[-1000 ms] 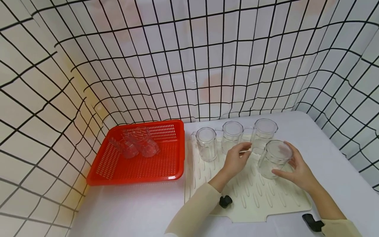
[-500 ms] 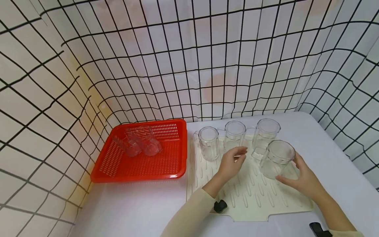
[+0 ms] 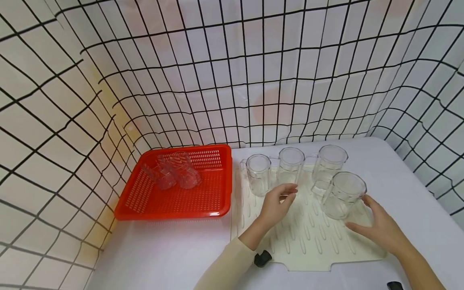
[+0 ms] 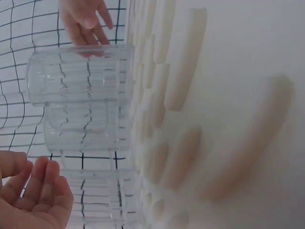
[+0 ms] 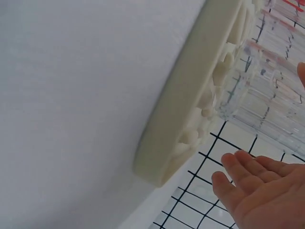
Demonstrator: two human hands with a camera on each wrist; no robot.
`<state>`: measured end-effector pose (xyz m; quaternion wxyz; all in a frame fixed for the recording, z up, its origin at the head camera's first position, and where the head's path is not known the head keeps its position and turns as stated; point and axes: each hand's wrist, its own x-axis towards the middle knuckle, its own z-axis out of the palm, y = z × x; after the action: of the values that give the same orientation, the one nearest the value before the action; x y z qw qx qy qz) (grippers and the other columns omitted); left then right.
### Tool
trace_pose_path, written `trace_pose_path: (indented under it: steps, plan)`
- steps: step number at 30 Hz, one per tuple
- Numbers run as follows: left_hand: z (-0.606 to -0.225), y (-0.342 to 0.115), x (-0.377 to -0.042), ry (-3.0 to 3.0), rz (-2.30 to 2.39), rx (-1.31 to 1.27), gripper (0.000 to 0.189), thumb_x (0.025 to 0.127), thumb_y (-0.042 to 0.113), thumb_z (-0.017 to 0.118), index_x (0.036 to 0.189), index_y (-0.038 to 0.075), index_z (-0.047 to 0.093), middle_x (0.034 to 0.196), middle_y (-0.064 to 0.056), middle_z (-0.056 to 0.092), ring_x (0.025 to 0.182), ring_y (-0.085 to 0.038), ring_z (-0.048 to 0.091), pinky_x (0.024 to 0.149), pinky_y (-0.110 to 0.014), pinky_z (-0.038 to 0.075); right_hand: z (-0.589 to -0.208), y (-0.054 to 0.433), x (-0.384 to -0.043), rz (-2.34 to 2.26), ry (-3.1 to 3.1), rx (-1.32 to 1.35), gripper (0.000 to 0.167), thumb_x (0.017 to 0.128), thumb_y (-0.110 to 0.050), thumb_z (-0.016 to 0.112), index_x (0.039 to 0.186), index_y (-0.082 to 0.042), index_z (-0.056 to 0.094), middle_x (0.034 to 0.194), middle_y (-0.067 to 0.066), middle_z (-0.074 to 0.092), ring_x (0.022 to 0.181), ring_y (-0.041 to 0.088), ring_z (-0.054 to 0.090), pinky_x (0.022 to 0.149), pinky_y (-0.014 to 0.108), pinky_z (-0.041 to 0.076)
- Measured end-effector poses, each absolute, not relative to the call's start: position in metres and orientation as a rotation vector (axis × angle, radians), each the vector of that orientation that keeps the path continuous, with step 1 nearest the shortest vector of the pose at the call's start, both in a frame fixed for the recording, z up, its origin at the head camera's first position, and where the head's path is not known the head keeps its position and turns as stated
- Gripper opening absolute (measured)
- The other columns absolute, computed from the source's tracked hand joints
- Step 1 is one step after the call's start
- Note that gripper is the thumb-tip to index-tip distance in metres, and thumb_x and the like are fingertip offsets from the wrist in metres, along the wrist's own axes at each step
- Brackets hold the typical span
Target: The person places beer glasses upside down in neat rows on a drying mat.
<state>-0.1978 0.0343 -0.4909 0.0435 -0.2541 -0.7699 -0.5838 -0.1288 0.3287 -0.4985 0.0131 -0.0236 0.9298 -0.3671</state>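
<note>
Several clear glass mugs stand on a cream ribbed draining mat (image 3: 308, 241). Closest to me on the right is one mug (image 3: 343, 197); behind it come a back right mug (image 3: 329, 163), a middle mug (image 3: 291, 165) and a left mug (image 3: 258, 175). My right hand (image 3: 382, 229) is spread beside the near mug, fingertips right at its right side; the right wrist view shows this hand (image 5: 267, 191) with straight fingers and nothing in it. My left hand (image 3: 273, 207) hovers in front of the middle mug, fingers loosely bent, holding nothing, as the left hand (image 4: 38, 200) in its wrist view confirms.
A red perforated basket (image 3: 172, 215) sits left of the mat with clear glassware (image 3: 177, 175) lying in its back left part. Black wire grid (image 3: 235, 80) walls the white table (image 3: 170, 253) at the back and both sides.
My right hand has let go of the near mug and drawn back to the right. My left hand has moved left and toward me, away from the mugs. The view has shifted slightly.
</note>
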Motion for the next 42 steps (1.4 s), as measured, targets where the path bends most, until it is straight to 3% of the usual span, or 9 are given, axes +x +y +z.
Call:
trace_pose_path:
  steps: [13,18,23,30,37,42]
  plan:
    - [-0.475,-0.014,-0.174,-2.33,-1.715,-0.805,0.026,0.096,0.003,0.058,0.121,0.003,0.065,0.106,-0.007,0.07,0.099,-0.014,0.065,0.089,-0.026,0.05,-0.519,0.341,-0.125,-1.008,2.84,-0.216,0.106,0.087,-0.037,0.071,0.145,0.019,0.003,0.145,0.047,0.008,0.132,0.063,0.009,0.101,0.073,0.013]
    - [-0.465,-0.035,-0.171,-2.219,-1.764,-0.762,0.024,0.095,0.002,0.059,0.119,0.0,0.064,0.106,-0.012,0.07,0.097,-0.024,0.066,0.089,-0.033,0.051,-0.523,0.343,-0.124,-0.952,2.818,-0.277,0.1,0.089,-0.037,0.068,0.144,0.021,0.008,0.147,0.045,0.005,0.133,0.062,0.006,0.098,0.075,0.014]
    - [-0.456,-0.055,-0.171,-2.043,-1.826,-0.673,0.021,0.094,-0.002,0.058,0.113,-0.008,0.063,0.1,-0.02,0.069,0.094,-0.034,0.065,0.086,-0.03,0.052,-0.525,0.342,-0.124,-0.892,2.803,-0.284,0.097,0.089,-0.039,0.067,0.141,0.024,0.015,0.145,0.047,0.008,0.13,0.065,0.01,0.093,0.077,0.019]
    - [-0.444,-0.093,-0.182,-1.941,-1.815,-0.385,0.016,0.095,0.001,0.058,0.109,-0.005,0.065,0.103,-0.018,0.067,0.096,-0.024,0.062,0.084,-0.026,0.05,-0.528,0.338,-0.127,-0.876,2.833,-0.327,0.096,0.087,-0.036,0.07,0.138,0.027,0.019,0.143,0.049,0.012,0.13,0.065,0.012,0.095,0.076,0.02]
    - [-0.444,-0.139,-0.205,-1.876,-1.786,-0.059,0.018,0.097,0.001,0.054,0.111,-0.007,0.063,0.109,-0.023,0.063,0.099,-0.026,0.057,0.083,-0.021,0.046,-0.529,0.335,-0.128,-0.888,2.827,-0.348,0.096,0.086,-0.035,0.071,0.137,0.027,0.019,0.142,0.049,0.013,0.131,0.064,0.011,0.096,0.075,0.019]
    - [-0.444,-0.163,-0.214,-1.913,-1.708,0.095,0.018,0.097,0.003,0.054,0.11,-0.004,0.064,0.107,-0.02,0.064,0.088,-0.018,0.054,0.07,-0.018,0.045,-0.532,0.334,-0.129,-0.911,2.807,-0.35,0.097,0.085,-0.035,0.071,0.138,0.027,0.017,0.143,0.049,0.01,0.132,0.064,0.007,0.096,0.076,0.018]
